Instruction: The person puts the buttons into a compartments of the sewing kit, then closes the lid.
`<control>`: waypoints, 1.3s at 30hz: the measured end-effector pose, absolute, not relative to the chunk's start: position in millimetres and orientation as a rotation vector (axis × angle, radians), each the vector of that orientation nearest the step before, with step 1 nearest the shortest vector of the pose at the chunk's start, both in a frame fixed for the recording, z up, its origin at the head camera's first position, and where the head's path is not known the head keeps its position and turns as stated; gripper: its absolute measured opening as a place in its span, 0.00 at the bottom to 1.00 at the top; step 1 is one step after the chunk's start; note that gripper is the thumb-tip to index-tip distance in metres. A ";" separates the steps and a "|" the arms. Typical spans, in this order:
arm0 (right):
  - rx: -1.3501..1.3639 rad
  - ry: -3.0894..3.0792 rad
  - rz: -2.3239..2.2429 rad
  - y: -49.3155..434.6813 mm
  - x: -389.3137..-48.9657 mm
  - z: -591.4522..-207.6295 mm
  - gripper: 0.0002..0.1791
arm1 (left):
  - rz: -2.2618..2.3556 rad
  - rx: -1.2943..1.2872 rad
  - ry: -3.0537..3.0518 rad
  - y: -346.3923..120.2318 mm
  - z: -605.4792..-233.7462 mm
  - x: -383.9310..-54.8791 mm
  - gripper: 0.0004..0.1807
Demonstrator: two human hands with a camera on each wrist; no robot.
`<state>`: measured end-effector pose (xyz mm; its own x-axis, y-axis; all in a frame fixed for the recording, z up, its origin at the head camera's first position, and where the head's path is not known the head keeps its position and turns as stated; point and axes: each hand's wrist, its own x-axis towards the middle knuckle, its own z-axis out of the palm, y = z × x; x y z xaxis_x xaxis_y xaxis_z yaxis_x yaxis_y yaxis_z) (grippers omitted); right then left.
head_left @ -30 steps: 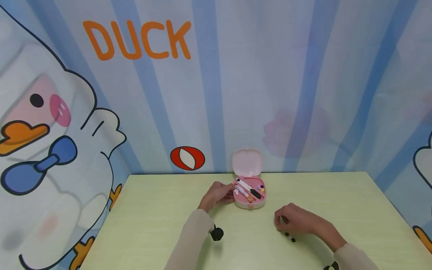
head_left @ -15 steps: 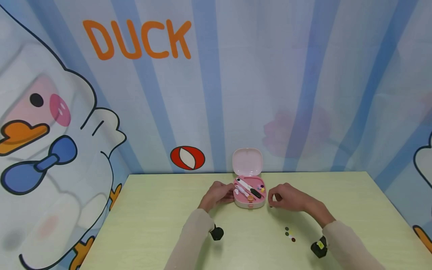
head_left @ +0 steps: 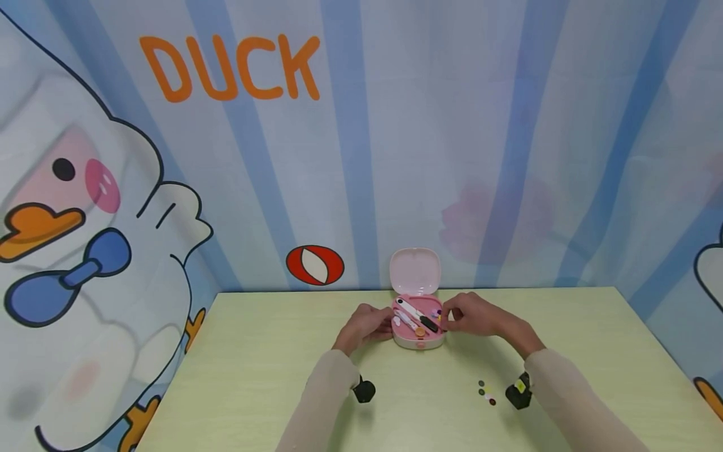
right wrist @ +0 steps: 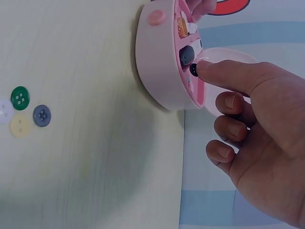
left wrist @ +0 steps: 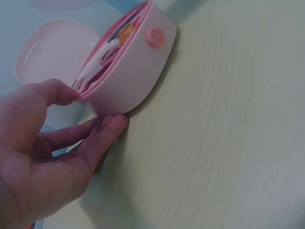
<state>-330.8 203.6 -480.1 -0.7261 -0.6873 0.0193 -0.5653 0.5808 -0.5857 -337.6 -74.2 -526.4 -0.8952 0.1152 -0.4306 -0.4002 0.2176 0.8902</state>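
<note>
A pink-and-white sewing kit case (head_left: 419, 343) stands on the table with its lid (head_left: 415, 271) raised. On its left side, my left hand (left wrist: 47, 148) steadies it, thumb on the rim and fingers low against the wall. My right hand (head_left: 480, 316) is over the case's right compartment. In the right wrist view its fingertips pinch a small black button (right wrist: 193, 70) just over that compartment; the thumb is hidden. Inside lie a white tool with a black end (head_left: 427, 324), a bundle of thread (left wrist: 110, 53) and an orange item (left wrist: 125, 33).
Several loose buttons lie on the table in front of the case to the right, among them a green button (right wrist: 20, 98), a grey-blue button (right wrist: 42, 116) and a cream button (right wrist: 20, 125). A printed duck curtain (head_left: 367, 157) hangs behind the table's back edge.
My right hand has gone from the loose buttons up and left to the case, carrying the black button. My left hand stays at the case's left side.
</note>
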 end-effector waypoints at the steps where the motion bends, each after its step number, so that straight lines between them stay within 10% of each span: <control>1: -1.049 2.603 -0.853 202.5 -332.5 -479.9 0.02 | 1.720 -0.264 2.093 -74.3 -526.2 -337.5 0.14; 39: -0.701 2.685 -0.929 174.0 -363.6 -499.0 0.04 | 1.752 -0.260 2.066 -73.9 -525.4 -336.8 0.14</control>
